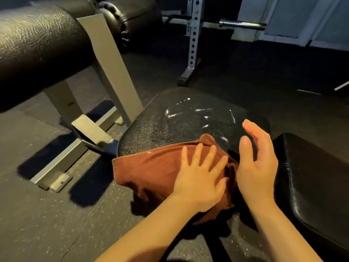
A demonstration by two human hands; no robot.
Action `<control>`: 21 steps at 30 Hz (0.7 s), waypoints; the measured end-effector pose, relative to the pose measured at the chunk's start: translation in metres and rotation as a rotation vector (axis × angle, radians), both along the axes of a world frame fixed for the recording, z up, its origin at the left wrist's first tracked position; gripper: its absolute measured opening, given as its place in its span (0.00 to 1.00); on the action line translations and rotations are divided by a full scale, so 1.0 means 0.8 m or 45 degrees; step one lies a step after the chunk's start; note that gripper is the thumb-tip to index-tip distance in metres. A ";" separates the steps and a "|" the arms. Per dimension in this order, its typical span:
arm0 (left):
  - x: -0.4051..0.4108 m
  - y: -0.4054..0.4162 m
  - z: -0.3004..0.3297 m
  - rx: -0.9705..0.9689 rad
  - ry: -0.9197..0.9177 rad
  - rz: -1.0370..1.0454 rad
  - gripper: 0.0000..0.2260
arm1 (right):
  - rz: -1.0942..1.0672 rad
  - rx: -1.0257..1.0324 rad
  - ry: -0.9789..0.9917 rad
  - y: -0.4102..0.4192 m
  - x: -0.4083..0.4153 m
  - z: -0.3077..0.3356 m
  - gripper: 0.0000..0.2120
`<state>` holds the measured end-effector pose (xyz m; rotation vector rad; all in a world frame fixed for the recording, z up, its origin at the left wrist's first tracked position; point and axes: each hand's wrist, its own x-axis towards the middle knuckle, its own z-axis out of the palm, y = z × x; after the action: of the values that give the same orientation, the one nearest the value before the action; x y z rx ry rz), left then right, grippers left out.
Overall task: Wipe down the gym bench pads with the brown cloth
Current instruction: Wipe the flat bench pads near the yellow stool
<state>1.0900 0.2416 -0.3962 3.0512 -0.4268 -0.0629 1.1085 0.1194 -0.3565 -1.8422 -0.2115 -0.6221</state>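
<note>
Seat pad [188,118]: black textured vinyl w/ whitish streaks toward far edge, looks firm and prob. slick; second pad [311,182] sits just beside its right edge. Brown cloth [151,167]: soft, light, limp, creased, draped over seat pad's near-left edge w/ part hanging off — best taken flat under the palm or bunched at its middle. Left hand [200,174] presses on cloth, fingers spread and straight, no clamp; right hand [256,159] hovers above near-right edge, fingers loosely apart, holding nothing.
</note>
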 end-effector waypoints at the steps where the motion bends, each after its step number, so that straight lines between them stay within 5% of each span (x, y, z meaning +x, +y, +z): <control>1: 0.006 -0.007 -0.001 0.014 0.019 0.011 0.30 | -0.007 -0.020 0.009 -0.004 0.004 0.005 0.13; 6: 0.022 -0.015 0.011 -0.082 0.096 0.010 0.26 | -0.037 -0.090 0.180 -0.020 0.010 0.008 0.13; 9: 0.015 0.005 0.015 -0.756 -0.045 0.067 0.25 | -0.018 -0.170 0.260 -0.007 -0.002 -0.003 0.14; 11: 0.003 0.036 0.017 -1.089 -0.395 0.221 0.19 | 0.108 -0.355 0.311 0.015 -0.013 -0.015 0.21; 13: -0.014 0.070 0.015 -0.913 -0.681 0.327 0.16 | 0.213 -0.874 0.276 0.037 -0.022 -0.035 0.29; 15: -0.034 0.094 0.009 -0.652 -0.703 0.276 0.17 | 0.237 -1.302 0.264 0.046 -0.024 -0.052 0.32; 21: -0.052 0.083 -0.036 -0.203 -0.504 -0.030 0.22 | 0.222 -1.440 0.512 -0.007 -0.038 -0.052 0.33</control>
<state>1.0485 0.3081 -0.4248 2.8927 -0.4623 0.5539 1.0783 0.1139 -0.3979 -2.9304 -0.5147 0.0726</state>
